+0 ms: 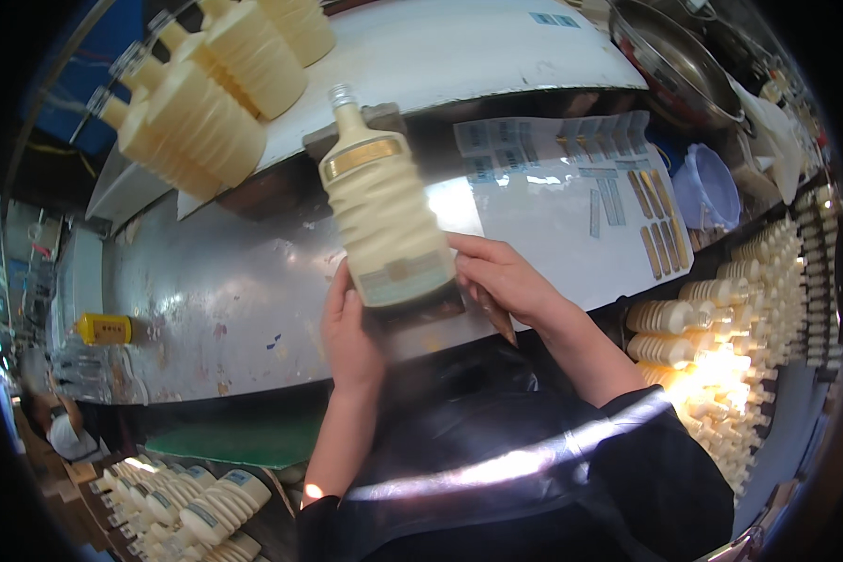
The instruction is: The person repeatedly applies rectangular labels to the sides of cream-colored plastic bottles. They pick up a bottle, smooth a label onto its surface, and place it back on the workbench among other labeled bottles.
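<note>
A cream-coloured bottle (384, 211) with rippled sides stands tilted in front of me, its metallic screw neck pointing away. It wears a gold band (363, 157) round the shoulder and a pale grey-green label (407, 276) near the base. My left hand (354, 337) grips the lower left side, thumb up along the edge. At the lower right side, my right hand (504, 276) presses its fingers against the bottle near the label; its other fingers curl below in shadow. Behind the bottle's neck sits a dark block (384, 122), partly covered. The bottle is slightly blurred.
Gold strips (660, 225) and label sheets (553, 140) lie on the worktable (206, 281), right. Beyond them stand a lavender bucket (704, 192) and a metal pan (679, 61). Cream bottles (201, 122) stand far left; more crowd the right (660, 318) and lower left (220, 506). A yellow bottle (103, 329) lies left.
</note>
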Demonstrator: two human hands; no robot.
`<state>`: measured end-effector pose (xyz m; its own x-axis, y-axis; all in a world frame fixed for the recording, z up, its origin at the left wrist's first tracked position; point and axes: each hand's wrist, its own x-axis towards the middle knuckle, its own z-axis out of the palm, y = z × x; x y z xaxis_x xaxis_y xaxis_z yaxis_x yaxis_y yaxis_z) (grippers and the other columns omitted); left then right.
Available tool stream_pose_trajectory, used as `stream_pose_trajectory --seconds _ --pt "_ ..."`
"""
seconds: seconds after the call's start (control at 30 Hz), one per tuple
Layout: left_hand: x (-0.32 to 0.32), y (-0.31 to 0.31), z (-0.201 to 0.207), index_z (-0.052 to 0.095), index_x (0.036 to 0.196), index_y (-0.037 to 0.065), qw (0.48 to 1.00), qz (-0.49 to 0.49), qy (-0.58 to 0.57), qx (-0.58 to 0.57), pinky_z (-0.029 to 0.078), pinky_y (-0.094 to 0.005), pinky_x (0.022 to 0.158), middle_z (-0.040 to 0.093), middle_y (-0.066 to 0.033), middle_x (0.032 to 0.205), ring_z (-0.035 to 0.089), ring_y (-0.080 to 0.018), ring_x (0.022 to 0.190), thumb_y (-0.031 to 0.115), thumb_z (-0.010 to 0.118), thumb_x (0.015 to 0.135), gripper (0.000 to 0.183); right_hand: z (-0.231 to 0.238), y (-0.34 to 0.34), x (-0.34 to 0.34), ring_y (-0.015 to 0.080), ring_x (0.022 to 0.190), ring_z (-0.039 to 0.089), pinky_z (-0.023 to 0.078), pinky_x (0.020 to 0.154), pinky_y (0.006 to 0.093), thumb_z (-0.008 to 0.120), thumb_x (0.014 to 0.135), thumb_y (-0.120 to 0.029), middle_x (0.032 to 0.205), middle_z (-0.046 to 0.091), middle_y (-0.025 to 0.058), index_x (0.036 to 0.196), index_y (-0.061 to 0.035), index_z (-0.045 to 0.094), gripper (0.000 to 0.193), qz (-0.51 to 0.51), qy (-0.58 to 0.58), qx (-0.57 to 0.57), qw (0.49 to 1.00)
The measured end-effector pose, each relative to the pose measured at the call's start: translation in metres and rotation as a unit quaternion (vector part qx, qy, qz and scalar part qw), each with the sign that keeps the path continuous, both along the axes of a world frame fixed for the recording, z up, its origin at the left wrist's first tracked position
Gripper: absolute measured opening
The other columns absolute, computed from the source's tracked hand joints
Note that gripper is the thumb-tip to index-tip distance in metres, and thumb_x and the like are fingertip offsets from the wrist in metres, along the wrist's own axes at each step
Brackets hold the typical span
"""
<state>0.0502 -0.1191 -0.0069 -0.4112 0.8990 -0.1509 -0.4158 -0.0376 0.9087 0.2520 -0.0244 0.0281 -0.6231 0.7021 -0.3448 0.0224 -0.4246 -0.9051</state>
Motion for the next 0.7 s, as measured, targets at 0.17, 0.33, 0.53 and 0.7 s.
stream_pose_trajectory --seconds 0.17,0.33,0.53,0.7 --pt "0.002 0.001 0.001 0.041 0.154 -0.004 1.0 0.01 0.006 -0.007 0.036 -0.041 0.12 0.049 -0.0165 0.153 0.048 -0.0267 0.141 0.009 0.035 0.11 0.047 0.005 -0.002 -0.002 0.0027 0.073 0.05 0.042 0.064 0.0184 0.05 0.102 -0.013 0.083 0.055 -0.0052 0.149 -0.0079 0.056 0.047 -0.018 0.015 0.023 0.999" --pt "0.0 0.001 -0.005 0.044 0.151 -0.003 0.999 -0.001 0.029 0.03 0.035 -0.0411 0.119 0.051 -0.0146 0.151 0.047 -0.0252 0.14 0.025 0.045 0.11 0.049 -0.017 -0.003 -0.002 0.0027 0.078 0.052 0.045 0.07 0.019 0.052 0.106 -0.022 0.088 0.061 -0.0034 0.15 -0.0083 0.055 0.046 -0.058 0.026 0.066 0.996" --pt "0.005 0.003 -0.013 0.047 0.145 0.003 0.998 0.025 0.044 0.043 0.036 -0.04 0.118 0.054 -0.0093 0.144 0.049 -0.0225 0.135 0.034 0.065 0.103 0.055 -0.008 -0.004 -0.009 0.0113 0.089 0.063 0.051 0.083 0.0293 0.059 0.103 -0.026 0.101 0.07 0.0069 0.151 -0.0096 0.053 0.051 -0.036 -0.069 0.114 0.99" --pt "0.009 0.005 -0.01 0.044 0.144 0.002 0.997 0.033 0.059 0.029 0.038 -0.038 0.116 0.052 -0.0115 0.143 0.05 -0.0218 0.132 0.011 0.061 0.101 0.047 -0.011 -0.006 -0.011 0.0143 0.09 0.067 0.054 0.085 0.0329 0.064 0.1 -0.027 0.101 0.074 0.0091 0.149 -0.0104 0.055 0.052 -0.05 -0.096 0.121 0.987"
